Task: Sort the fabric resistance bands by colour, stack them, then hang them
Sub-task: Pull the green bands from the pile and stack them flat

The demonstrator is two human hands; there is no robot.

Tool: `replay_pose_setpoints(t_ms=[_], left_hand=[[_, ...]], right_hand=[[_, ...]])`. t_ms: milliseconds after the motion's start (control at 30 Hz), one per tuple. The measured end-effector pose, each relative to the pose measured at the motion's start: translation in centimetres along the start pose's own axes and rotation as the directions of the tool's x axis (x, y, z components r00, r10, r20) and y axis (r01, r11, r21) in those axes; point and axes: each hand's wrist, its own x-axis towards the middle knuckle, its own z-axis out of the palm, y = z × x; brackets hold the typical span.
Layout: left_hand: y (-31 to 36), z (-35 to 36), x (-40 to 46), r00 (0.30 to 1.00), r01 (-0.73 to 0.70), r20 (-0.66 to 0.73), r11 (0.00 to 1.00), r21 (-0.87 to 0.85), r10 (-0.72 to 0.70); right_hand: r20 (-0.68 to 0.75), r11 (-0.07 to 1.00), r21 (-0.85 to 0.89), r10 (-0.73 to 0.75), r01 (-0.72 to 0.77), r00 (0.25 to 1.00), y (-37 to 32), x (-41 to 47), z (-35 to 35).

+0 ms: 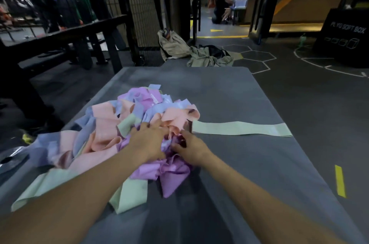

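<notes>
A jumbled pile of fabric resistance bands (123,124) in peach, purple, pale blue and pale green lies on a grey mat (239,174). One pale green band (241,128) lies flat and apart, stretched to the right of the pile. My left hand (148,141) rests on the pile's near side, its fingers reaching into peach and purple folds. My right hand (188,149) is beside it, with fingers curled into purple fabric (173,172). What the fingertips hold is hidden in the folds.
A black bench frame (65,42) stands at the left. Crumpled beige clothing (199,54) lies on the floor beyond the mat. A black plyo soft box (345,40) sits far right. A person kneels in the doorway (220,8) far back. A yellow tape strip (340,181) marks the mat.
</notes>
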Motion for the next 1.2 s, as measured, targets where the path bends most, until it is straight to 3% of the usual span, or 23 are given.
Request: replay_pose_setpoints(t_ms=[367,600,700,767,833,900,967,1067,1133,1200], left_hand=[[-8.7,1.1,-0.6,0.989,0.03,-0.144,0.997,0.069,-0.02],[-10.9,0.5,-1.0,0.998,0.031,-0.06,0.999,0.044,-0.029],[-8.5,-0.8,-1.2,0.988,-0.035,-0.147,0.999,0.02,0.038],[-7.2,-1.7,-1.0,0.977,-0.023,-0.213,0.996,-0.082,0.005],[-6.6,-1.9,-0.5,0.97,0.001,-0.241,0.988,-0.157,-0.039],[-6.5,-1.7,-0.1,0.972,-0.035,-0.233,0.994,-0.104,0.01],[-6.7,-1.0,0.1,0.974,-0.06,-0.221,0.998,-0.021,0.053],[-7.4,-0.2,0.6,0.986,-0.056,-0.155,0.995,0.08,0.068],[-8.0,0.4,0.9,0.991,-0.05,-0.116,0.991,0.127,0.065],[-8.7,0.7,1.1,0.994,-0.027,-0.106,0.993,0.116,0.04]], right_hand=[[0.139,1.0,0.018,-0.024,0.021,0.99,-7.1,5.2,7.7],[0.137,0.995,0.096,-0.03,0.017,0.99,-7.8,6.3,8.6],[0.017,0.997,0.079,-0.02,0.018,1.0,-5.8,5.6,6.4],[-0.113,0.998,0.055,0.007,0.0,0.994,-4.2,5.4,4.9],[-0.262,0.996,0.082,0.056,-0.035,0.963,-2.9,6.1,3.7],[-0.368,0.99,0.134,0.099,-0.052,0.925,-2.3,7.5,2.9],[-0.336,0.981,0.18,0.133,-0.076,0.933,-2.2,8.9,2.2],[-0.17,0.98,0.156,0.151,-0.125,0.974,-2.5,10.9,2.7],[-0.105,0.995,0.031,0.093,-0.09,0.99,-3.0,11.8,3.7],[-0.09,1.0,0.02,0.015,-0.013,0.996,-3.5,13.0,4.9]])
